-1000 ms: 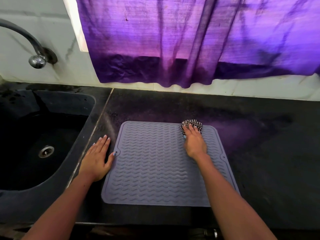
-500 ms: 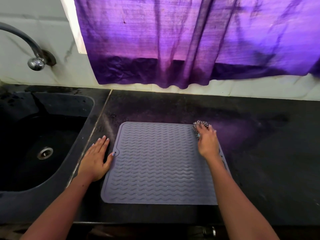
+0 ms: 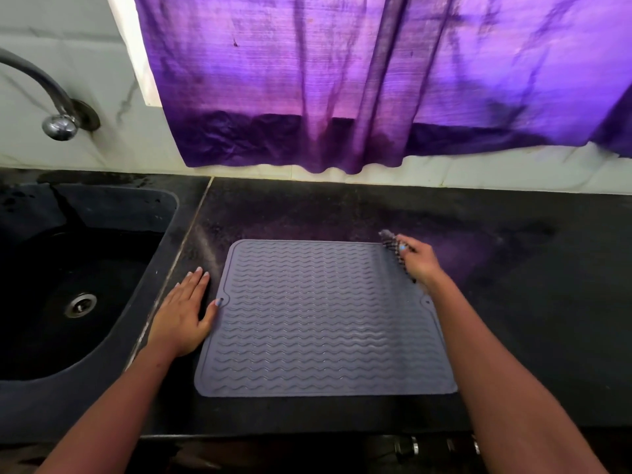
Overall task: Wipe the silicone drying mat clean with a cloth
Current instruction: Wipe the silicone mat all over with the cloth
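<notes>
A grey silicone drying mat with wavy ridges lies flat on the black counter. My right hand is at the mat's far right corner and grips a small checked cloth, which pokes out past the fingers and is blurred. My left hand lies flat on the counter just left of the mat, fingers straight, with the thumb tip touching the mat's left edge.
A black sink with a metal drain sits to the left, a curved tap above it. A purple curtain hangs over the white tiled wall behind the counter.
My right hand slid the cloth rightward along the mat's far edge to the far right corner. The left hand stayed in place.
</notes>
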Demonstrator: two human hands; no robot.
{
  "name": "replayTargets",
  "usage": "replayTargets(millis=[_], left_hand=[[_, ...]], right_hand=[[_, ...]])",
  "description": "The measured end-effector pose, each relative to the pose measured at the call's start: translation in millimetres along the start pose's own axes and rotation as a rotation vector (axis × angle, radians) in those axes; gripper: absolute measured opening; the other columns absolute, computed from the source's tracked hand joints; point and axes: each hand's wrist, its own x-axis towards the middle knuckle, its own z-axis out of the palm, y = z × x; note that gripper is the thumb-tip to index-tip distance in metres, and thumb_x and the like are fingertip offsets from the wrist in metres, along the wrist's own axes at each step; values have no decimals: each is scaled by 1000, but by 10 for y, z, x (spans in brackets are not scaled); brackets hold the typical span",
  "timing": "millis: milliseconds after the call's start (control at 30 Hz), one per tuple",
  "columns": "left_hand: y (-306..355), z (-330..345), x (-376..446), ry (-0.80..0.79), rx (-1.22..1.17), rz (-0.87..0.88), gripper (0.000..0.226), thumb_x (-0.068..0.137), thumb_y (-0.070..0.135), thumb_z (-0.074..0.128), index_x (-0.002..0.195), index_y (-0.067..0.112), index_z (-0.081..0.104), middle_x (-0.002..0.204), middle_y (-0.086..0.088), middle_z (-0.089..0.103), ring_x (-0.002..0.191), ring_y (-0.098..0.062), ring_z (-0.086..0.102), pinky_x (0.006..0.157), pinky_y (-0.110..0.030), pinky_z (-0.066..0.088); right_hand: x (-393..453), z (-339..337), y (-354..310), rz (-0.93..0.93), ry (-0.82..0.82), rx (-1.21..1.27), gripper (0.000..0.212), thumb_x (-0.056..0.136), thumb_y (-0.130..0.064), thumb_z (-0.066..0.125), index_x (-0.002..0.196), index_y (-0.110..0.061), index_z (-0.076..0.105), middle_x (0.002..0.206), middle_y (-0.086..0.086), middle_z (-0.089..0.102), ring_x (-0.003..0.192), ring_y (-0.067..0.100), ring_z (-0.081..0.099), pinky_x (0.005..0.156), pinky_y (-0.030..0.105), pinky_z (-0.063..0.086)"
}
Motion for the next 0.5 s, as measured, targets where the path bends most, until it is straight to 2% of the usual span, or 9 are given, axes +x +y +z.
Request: replayTargets(millis=[67,133,200,267,333,400,500], left_hand=[[1,5,-3,2,0,-5,85,82,61,15,143,5,32,152,-11,26,142,-23,22,116,-36,14],[3,6,0,4,0,-3,86,81,62,14,143,5,31,152,-11,26,142,-23,21,117,-36,14],[7,-3,1,0,-5,-4,87,81,62,14,143,5,31,152,-12,26,142,-23,21,117,-36,13],[15,-8,-2,3,-5,-4,87,80,62,14,143,4,31,152,-12,26,142,-23,21,117,-36,13],[20,-10,-4,3,-3,-3,87,80,62,14,143,4,31,152,-12,26,142,-24,21,116,-35,13],[19,-4,-5,5,0,-5,87,80,62,14,143,4,31,152,-12,25,142,-24,21,116,-35,12],[26,-3,-2,8,4,0,86,81,61,14,144,4,30,153,-12,25,142,-24,21,116,-35,12]], right_hand=[[-59,-119,2,-28,138,-61,37,95,-11,46,131,-18,54,130,13,58,121,31,52,100,30,39],[-219,-101,52,-107,177,-230,42,94,-6,45,134,-18,51,131,18,56,121,36,51,99,37,40],[-369,49,209,-186,140,-370,50,91,0,43,137,-16,47,139,18,48,128,35,44,104,39,36],[-484,215,362,-222,70,-532,55,91,1,40,144,-13,35,150,17,31,139,31,29,115,38,22],[-551,330,452,-227,54,-655,59,93,-5,39,149,-13,20,156,14,15,144,29,15,119,38,9],[-583,364,476,-218,49,-688,62,94,-10,39,150,-13,12,158,13,8,146,28,9,119,37,5],[-548,332,488,-245,30,-715,62,94,-11,38,150,-13,11,158,12,7,146,27,8,119,35,4]])
